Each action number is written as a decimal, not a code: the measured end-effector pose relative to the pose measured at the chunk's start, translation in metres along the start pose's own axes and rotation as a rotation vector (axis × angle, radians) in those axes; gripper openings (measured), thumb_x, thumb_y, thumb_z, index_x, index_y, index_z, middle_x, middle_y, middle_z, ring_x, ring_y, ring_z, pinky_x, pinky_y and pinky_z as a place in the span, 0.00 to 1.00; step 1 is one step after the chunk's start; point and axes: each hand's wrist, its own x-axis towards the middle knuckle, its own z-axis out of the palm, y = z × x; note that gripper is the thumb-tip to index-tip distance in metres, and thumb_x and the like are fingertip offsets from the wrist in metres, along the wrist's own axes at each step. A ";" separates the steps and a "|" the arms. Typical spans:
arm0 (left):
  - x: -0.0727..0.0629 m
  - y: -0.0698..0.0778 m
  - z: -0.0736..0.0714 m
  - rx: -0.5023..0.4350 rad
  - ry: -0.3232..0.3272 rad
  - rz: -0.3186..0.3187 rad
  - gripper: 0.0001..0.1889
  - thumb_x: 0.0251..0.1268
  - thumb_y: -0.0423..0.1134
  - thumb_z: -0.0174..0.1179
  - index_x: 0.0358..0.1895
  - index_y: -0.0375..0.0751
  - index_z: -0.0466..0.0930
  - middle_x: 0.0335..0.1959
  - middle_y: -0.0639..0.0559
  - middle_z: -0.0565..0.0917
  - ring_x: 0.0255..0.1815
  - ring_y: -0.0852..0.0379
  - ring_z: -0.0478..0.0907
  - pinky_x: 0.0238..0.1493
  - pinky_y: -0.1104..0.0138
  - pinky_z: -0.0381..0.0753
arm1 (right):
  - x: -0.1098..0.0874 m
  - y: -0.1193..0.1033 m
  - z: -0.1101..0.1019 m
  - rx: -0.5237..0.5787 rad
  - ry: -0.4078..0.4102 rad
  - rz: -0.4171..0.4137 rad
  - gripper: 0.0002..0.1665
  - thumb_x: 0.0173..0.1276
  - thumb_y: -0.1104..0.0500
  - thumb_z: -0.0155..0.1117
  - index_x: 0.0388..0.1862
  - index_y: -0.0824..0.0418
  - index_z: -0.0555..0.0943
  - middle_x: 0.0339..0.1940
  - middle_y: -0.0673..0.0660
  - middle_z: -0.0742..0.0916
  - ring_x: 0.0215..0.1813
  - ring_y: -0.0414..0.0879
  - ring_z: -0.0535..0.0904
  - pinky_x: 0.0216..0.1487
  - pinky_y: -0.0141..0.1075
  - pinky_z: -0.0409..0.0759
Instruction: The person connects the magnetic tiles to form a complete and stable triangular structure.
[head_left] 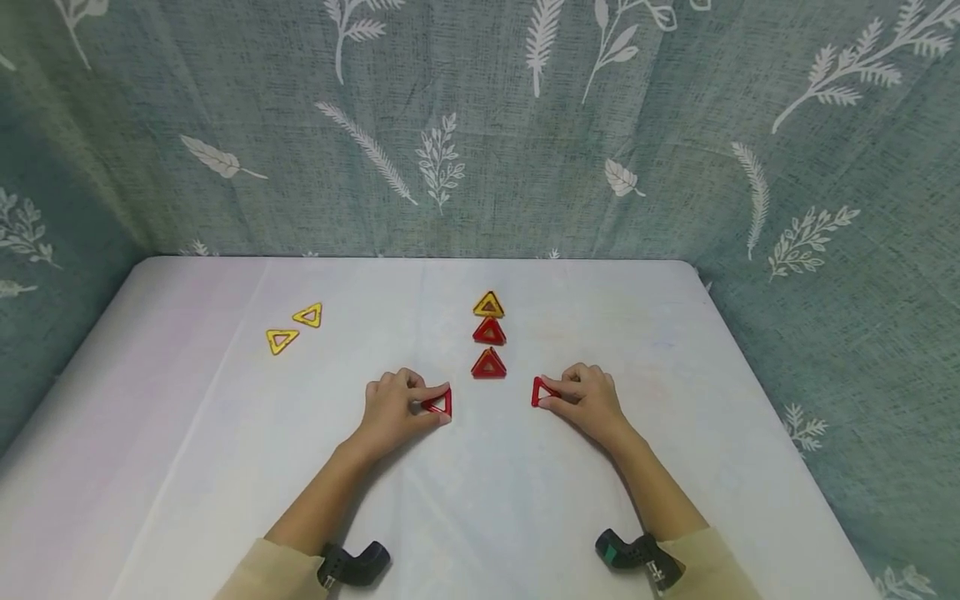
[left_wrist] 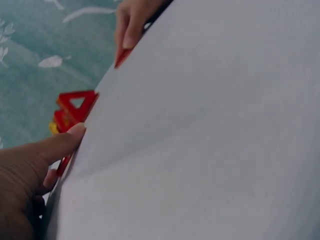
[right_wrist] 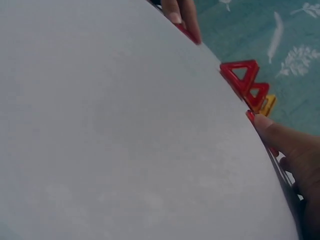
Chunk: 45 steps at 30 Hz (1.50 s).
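My left hand (head_left: 393,408) pinches a red triangular tile (head_left: 449,402) with an open middle, thumb and finger at its corners, close to the white tabletop. Across a gap, my right hand (head_left: 588,404) pinches a similar red triangular tile (head_left: 536,392). Between and beyond the hands is a column of triangular pieces: a red one (head_left: 489,375) nearest me, another red one (head_left: 489,339) behind it, and a yellow one (head_left: 488,313) farthest away. In the right wrist view the nearest red piece (right_wrist: 241,64) stands raised off the table. Fingers partly hide both held tiles in the wrist views.
Two yellow triangular tiles (head_left: 282,333) lie flat at the table's far left. The white tabletop (head_left: 480,500) ends at a green leaf-patterned cloth (head_left: 487,217) at the back and sides. A black device (head_left: 358,565) is worn on each wrist.
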 end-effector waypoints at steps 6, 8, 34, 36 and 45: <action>-0.003 0.009 0.010 0.014 -0.007 0.065 0.26 0.46 0.52 0.72 0.53 0.54 0.82 0.33 0.56 0.69 0.40 0.55 0.63 0.43 0.56 0.54 | -0.003 -0.011 0.008 -0.003 -0.018 -0.070 0.24 0.49 0.52 0.76 0.47 0.56 0.85 0.31 0.48 0.75 0.34 0.41 0.64 0.37 0.37 0.58; -0.004 0.012 0.013 0.015 -0.018 0.075 0.26 0.46 0.53 0.72 0.53 0.55 0.82 0.34 0.56 0.69 0.40 0.55 0.63 0.43 0.56 0.54 | -0.004 -0.015 0.011 -0.006 -0.009 -0.113 0.25 0.47 0.52 0.76 0.46 0.56 0.85 0.31 0.48 0.76 0.33 0.40 0.64 0.37 0.36 0.58; -0.006 0.035 0.030 0.082 0.012 0.187 0.26 0.45 0.55 0.72 0.52 0.56 0.83 0.32 0.59 0.69 0.36 0.59 0.62 0.43 0.58 0.56 | -0.006 -0.049 0.025 -0.025 -0.046 -0.277 0.24 0.47 0.48 0.75 0.45 0.54 0.86 0.31 0.47 0.77 0.33 0.39 0.65 0.36 0.33 0.60; -0.007 0.035 0.030 0.091 0.024 0.196 0.26 0.45 0.56 0.72 0.51 0.56 0.84 0.32 0.59 0.69 0.36 0.59 0.63 0.42 0.58 0.56 | -0.007 -0.049 0.025 -0.029 -0.049 -0.271 0.25 0.48 0.48 0.75 0.46 0.53 0.86 0.31 0.47 0.77 0.33 0.39 0.65 0.36 0.33 0.60; -0.010 0.032 0.033 0.098 0.061 0.209 0.26 0.43 0.57 0.72 0.51 0.57 0.84 0.34 0.58 0.73 0.37 0.59 0.65 0.41 0.60 0.58 | -0.009 -0.048 0.030 0.000 -0.024 -0.271 0.25 0.45 0.48 0.77 0.44 0.54 0.87 0.30 0.47 0.79 0.34 0.39 0.68 0.37 0.34 0.62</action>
